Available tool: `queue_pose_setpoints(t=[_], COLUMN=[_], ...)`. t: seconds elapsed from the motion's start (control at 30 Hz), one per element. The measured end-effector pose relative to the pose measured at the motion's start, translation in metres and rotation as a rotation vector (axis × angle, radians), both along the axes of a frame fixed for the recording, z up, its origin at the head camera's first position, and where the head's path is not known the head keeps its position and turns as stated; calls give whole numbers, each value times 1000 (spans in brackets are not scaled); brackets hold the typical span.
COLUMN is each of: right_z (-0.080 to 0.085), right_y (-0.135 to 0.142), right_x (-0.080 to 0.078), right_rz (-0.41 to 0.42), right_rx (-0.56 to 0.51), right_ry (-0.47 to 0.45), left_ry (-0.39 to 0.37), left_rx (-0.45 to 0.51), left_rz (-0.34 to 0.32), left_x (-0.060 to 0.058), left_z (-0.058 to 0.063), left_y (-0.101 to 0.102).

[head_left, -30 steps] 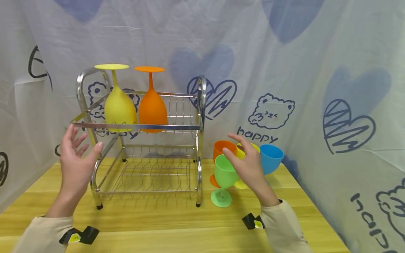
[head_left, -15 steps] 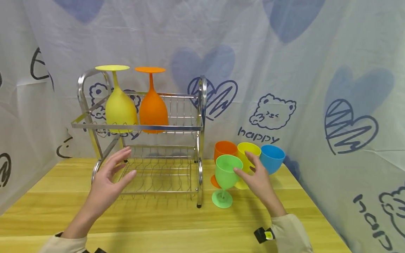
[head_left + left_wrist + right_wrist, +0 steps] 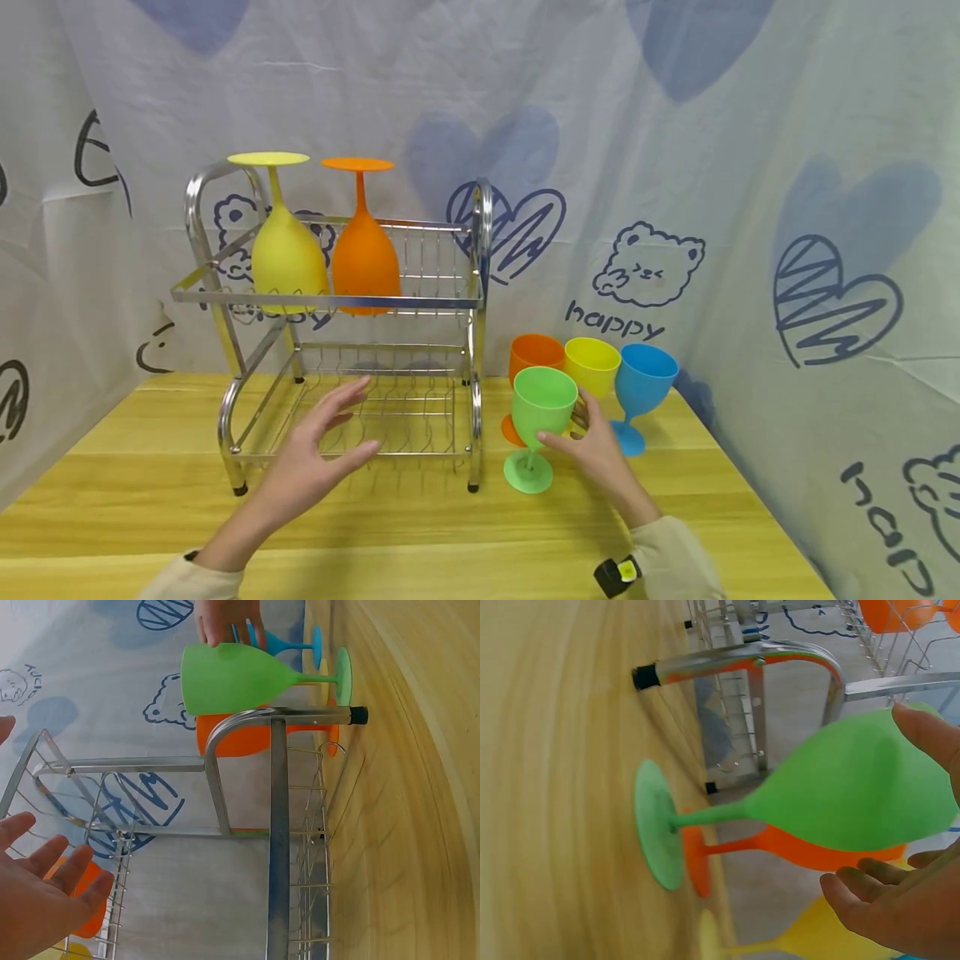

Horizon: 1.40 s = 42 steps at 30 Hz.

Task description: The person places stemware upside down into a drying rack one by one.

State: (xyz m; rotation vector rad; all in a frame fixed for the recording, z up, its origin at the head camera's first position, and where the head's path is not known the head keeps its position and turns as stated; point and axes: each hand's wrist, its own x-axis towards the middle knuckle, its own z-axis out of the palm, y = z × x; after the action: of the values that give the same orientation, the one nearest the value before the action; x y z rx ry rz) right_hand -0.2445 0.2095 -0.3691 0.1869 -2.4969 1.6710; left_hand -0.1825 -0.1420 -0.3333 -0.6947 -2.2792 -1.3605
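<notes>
A green goblet (image 3: 544, 400) stands upright on the table, right of the metal rack. My right hand (image 3: 600, 446) is at its bowl, thumb (image 3: 930, 739) over the near side and fingers (image 3: 870, 889) reaching along the other side, not curled tight. In the right wrist view a gap shows between those fingers and the bowl. My left hand (image 3: 315, 458) holds nothing; it hovers before the rack's lower tier, thumb and fingers spread. On the upper tier of the rack (image 3: 330, 297), a pale yellow goblet (image 3: 288, 258) and an orange goblet (image 3: 366, 262) sit upside down.
Close behind the green goblet stand another orange goblet (image 3: 534, 352) and a yellow goblet (image 3: 592, 362), with a blue goblet (image 3: 645, 379) to their right. The rack's lower wire tier (image 3: 375, 417) holds no goblets. A printed cloth (image 3: 525, 67) hangs behind the table (image 3: 420, 550).
My left hand has moved right and down from the rack's upper left corner to before its lower tier. My right hand has lowered to the green goblet's bowl.
</notes>
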Motion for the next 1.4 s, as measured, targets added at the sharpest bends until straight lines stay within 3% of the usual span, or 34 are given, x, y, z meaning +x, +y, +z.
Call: queue_pose_setpoints(t=[0.53, 0.87, 1.13, 1.4], right_z=[-18, -24, -14, -1], right_y=[-9, -6, -5, -11], right_x=[-7, -9, -1, 13], right_rz=[-19, 3, 64, 50], right_rx=[-115, -70, -23, 108], right_ry=[-59, 5, 49, 101], left_ry=[-19, -20, -86, -94], left_rx=[-23, -17, 2, 105], left_rz=[-58, -79, -60, -142], left_x=[0, -4, -10, -24], left_z=[-11, -6, -9, -8], left_y=[4, 5, 11, 27])
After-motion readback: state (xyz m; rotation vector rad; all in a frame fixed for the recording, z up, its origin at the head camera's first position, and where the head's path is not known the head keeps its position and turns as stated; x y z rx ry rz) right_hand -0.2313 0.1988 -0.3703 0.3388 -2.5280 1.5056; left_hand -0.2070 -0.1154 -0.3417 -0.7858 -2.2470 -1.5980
